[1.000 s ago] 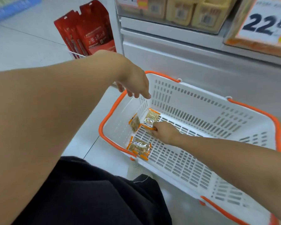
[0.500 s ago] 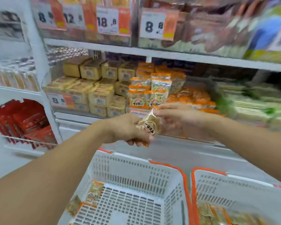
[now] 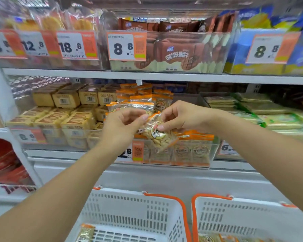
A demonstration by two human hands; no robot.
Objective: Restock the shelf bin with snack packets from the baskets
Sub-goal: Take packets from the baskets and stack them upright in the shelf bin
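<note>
While we hold snack packet (image 3: 156, 132) up front of shelf bin (image 3: 196, 151), left hand (image 3: 124, 123) pinches top edge, right hand (image 3: 180, 117) pinches middle. We should stand packet straight, slide behind front row, not squash biscuits.

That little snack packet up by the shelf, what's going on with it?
A person is restocking. Both hands, the left hand and right hand, pinch one clear orange-edged snack packet in front of the shelf bin, which already holds matching packets. It is not in the bin yet. Below stand two white baskets: the left basket and the right basket, each showing some packets at the frame's bottom edge.
</note>
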